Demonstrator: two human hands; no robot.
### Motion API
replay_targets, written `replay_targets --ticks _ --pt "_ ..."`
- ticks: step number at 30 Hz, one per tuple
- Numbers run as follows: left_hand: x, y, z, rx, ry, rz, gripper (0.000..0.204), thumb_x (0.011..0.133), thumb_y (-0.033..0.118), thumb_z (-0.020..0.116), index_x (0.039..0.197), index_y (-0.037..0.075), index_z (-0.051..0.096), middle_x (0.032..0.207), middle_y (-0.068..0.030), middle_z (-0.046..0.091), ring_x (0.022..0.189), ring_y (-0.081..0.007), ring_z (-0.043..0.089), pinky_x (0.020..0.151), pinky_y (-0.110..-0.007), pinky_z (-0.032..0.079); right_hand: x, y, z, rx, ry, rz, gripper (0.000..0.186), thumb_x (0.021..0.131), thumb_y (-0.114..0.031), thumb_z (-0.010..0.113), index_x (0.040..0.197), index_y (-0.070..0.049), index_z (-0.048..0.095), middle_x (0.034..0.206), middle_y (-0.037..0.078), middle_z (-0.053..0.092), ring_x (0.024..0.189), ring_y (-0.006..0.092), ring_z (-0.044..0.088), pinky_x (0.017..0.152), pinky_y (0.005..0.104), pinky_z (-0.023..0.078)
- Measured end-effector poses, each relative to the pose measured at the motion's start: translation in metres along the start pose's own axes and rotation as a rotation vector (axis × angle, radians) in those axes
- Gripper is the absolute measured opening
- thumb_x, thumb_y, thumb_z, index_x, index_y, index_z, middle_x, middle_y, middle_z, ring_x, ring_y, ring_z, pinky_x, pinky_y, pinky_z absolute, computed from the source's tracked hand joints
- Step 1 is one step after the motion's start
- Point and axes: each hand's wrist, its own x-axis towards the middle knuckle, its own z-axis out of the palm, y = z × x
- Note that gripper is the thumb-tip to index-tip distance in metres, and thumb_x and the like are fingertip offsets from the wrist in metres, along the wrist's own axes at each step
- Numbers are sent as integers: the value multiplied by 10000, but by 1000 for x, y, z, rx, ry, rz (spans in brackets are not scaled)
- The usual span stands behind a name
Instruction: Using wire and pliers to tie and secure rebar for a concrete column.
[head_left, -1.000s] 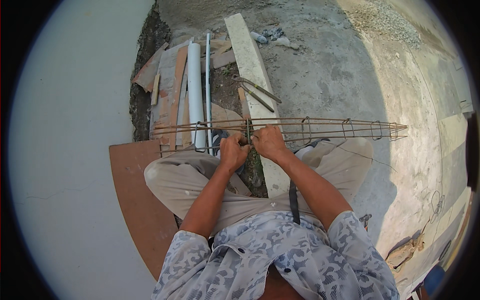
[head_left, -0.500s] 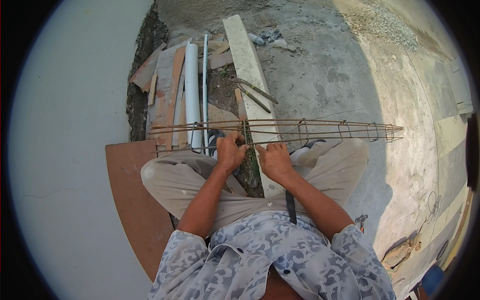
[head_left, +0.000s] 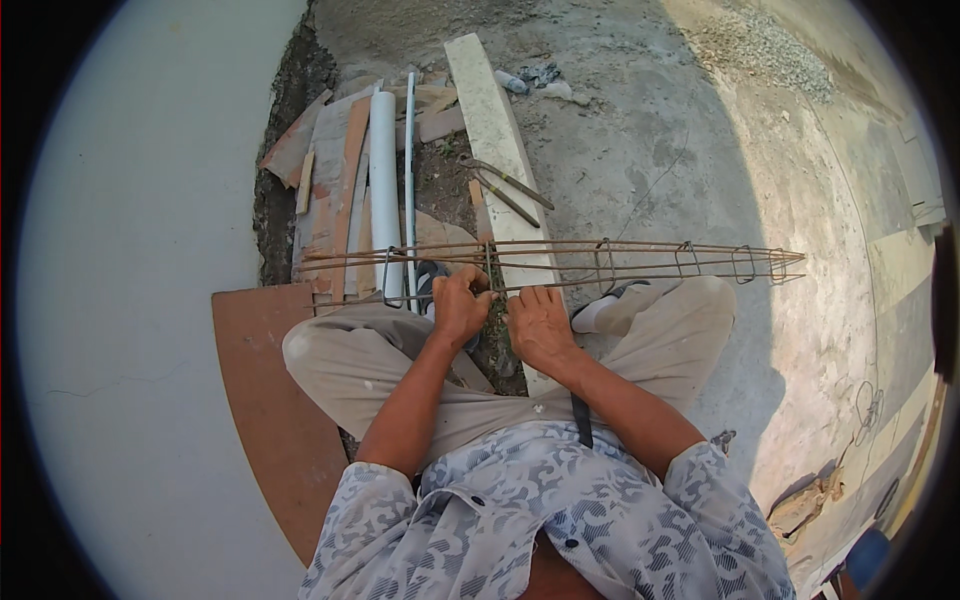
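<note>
A long rebar cage of thin rusty bars with several wire stirrups lies crosswise in front of me, above my knees. My left hand is closed on its near bar, beside a stirrup. Just to the right, my right hand is closed with curled fingers at the same bar. A thin tie wire rises from behind the cage toward the upper right; its lower end near my right hand is too fine to follow. Pincers with long handles rest on a pale beam beyond the cage.
To the left are a white wall and a brown board. Ahead lie a white pipe, a thinner pipe and wood scraps. Gravel is heaped at the far right, on the concrete ground.
My right hand has drawn slightly left and turned, its fingers curling more. The thin wire has swung from lying low along the cage to pointing steeply up. The left hand and cage stay nearly still.
</note>
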Motion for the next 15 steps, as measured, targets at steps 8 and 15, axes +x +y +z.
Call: replay_targets --ticks 8,15 --pt "-2 -4 0 -67 21 48 171 744 122 809 878 99 706 858 -54 725 818 -247 651 905 -391 341 16 -12 -60 292 -473 404 301 953 -240 617 946 61 642 860 303 695 845 495 679 809 546 508" --pt "-1 -11 10 -96 77 130 144 753 121 818 876 128 743 888 -33 737 905 -224 666 951 -398 338 -5 -19 -124 328 -652 389 292 920 -260 680 869 22 625 763 254 675 789 452 666 732 526 506"
